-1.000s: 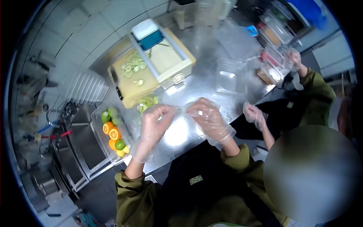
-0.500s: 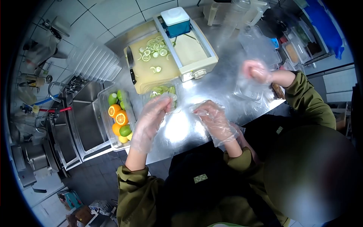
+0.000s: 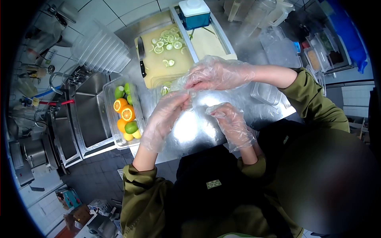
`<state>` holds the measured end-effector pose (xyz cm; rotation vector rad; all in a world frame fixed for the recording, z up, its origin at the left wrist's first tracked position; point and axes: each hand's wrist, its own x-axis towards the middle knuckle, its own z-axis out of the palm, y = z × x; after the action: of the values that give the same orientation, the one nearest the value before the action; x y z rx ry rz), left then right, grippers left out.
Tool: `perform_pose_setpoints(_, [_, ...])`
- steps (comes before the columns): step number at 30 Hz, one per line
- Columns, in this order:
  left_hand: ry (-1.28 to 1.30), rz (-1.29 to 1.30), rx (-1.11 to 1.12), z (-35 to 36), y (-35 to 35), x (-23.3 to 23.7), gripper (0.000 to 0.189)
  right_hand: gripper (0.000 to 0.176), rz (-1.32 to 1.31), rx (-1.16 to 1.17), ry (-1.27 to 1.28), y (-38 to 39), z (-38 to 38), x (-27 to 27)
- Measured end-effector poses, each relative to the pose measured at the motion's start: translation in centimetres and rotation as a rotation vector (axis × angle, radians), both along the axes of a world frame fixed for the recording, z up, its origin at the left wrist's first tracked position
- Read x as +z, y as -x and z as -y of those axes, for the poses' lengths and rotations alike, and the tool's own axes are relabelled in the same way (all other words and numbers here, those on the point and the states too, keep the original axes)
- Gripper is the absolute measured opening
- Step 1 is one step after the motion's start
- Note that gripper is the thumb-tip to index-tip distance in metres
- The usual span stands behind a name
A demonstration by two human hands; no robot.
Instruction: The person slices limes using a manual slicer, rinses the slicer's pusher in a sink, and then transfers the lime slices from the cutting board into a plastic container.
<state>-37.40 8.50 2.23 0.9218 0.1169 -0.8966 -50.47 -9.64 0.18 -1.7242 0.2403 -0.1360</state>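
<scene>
My left hand (image 3: 168,111), in a clear plastic glove, is raised over the steel counter beside a clear container of sliced limes (image 3: 164,89). Its fingertips are pinched together; what they hold, if anything, is hidden. To its right, my right hand (image 3: 232,123), gloved too, hovers over the counter with curled fingers, and I cannot make out anything in them. A co-worker's gloved hand (image 3: 220,74) reaches in from the right, above the container, its fingers at my left fingertips. That hand covers much of the container. Lime slices (image 3: 170,37) lie on a yellowish cutting board (image 3: 172,65).
A knife (image 3: 141,57) lies along the board's left edge. Left of my hand stands a clear bin (image 3: 141,119) of limes and oranges, next to the sink (image 3: 93,115). Behind are stacked clear containers (image 3: 105,49) and a pale frame with a teal box (image 3: 195,20).
The co-worker's hand has swung left from the right side of the counter to my left fingertips. My own hands have stayed nearly in place. The view has shifted slightly.
</scene>
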Motion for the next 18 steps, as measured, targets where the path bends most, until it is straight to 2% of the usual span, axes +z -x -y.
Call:
perform_pose_setpoints(9, [0.027,0.001,-0.001,1.2,0.4,0.6,0.011,0.006,-0.088,-0.008,-0.115,0.6,0.2,-0.3])
perform_pose_setpoints(18, [0.011,0.065,-0.062,1.0,0.4,-1.7,0.016,0.009,0.014,0.030,0.024,1.1,0.8,-1.2])
